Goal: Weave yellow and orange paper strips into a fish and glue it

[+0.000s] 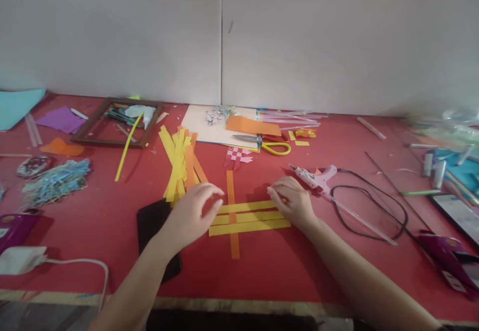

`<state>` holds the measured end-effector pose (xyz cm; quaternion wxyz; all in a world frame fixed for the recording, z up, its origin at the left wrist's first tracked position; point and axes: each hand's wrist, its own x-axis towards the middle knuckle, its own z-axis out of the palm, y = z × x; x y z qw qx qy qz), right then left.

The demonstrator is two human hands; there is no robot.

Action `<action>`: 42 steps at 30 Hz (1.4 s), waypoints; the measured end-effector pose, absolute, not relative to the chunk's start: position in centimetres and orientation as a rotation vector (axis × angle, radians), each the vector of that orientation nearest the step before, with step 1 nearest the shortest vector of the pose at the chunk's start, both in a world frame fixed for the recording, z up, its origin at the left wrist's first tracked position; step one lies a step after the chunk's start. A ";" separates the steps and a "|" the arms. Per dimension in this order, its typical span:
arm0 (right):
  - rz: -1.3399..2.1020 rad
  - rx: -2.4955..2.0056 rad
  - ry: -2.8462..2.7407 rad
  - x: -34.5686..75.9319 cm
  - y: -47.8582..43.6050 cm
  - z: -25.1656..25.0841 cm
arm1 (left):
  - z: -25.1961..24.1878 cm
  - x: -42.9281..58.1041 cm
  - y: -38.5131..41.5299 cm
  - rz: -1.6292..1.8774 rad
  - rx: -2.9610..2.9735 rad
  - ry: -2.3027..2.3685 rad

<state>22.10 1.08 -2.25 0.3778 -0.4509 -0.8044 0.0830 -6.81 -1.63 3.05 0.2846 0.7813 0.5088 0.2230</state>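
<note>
Three yellow paper strips (250,226) lie side by side, roughly crosswise, and meet an upright orange paper strip (235,247) near their left part. My left hand (194,210) hovers by their left ends, its fingers bent and the thumb apart from the index finger, with nothing visible between. At the right ends is my right hand (294,202), fingers loosely curled and thumb apart. It covers the end of the top strip; whether it touches it I cannot tell. Left of the strips, a black flat object (151,221) lies partly under my left forearm.
Loose yellow and orange strips (175,164) lie behind my left hand. A pink glue gun (318,178) with a black cord is at right. Yellow-handled scissors (275,147), a woven pink paper fish (236,156) and a brown frame (108,144) lie farther back.
</note>
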 end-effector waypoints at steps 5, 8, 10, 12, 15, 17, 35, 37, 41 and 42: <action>0.207 -1.126 -2.061 22.0 1.1 -2.3 | 5.6 -8.5 1.5 0.200 1.932 1.997; 0.205 -1.117 -2.056 21.9 1.0 -2.2 | 5.0 -8.9 3.4 -0.089 1.875 2.151; 0.204 -1.113 -2.053 22.0 1.0 -2.3 | 4.0 -9.1 4.2 -0.117 1.850 2.141; 0.208 -1.107 -2.054 22.1 0.9 -2.4 | 3.0 -9.4 4.6 -0.107 1.827 2.140; 0.220 -1.103 -2.055 22.2 1.0 -2.5 | 2.1 -10.1 4.7 -0.066 1.786 2.155; 0.231 -1.103 -2.050 22.2 1.1 -2.6 | 1.9 -10.7 4.7 -0.028 1.767 2.155; 0.279 -1.120 -2.000 22.3 1.3 -2.7 | 2.2 -11.8 4.3 0.838 1.619 2.162; 0.284 -1.124 -1.997 22.3 1.3 -2.8 | 2.0 -12.0 4.4 1.001 1.548 2.109; 0.298 -1.129 -1.995 22.3 1.3 -2.8 | 1.6 -12.4 4.5 1.006 1.485 2.116; 0.302 -1.128 -1.995 22.3 1.3 -2.8 | 1.5 -12.4 4.6 0.986 1.485 2.125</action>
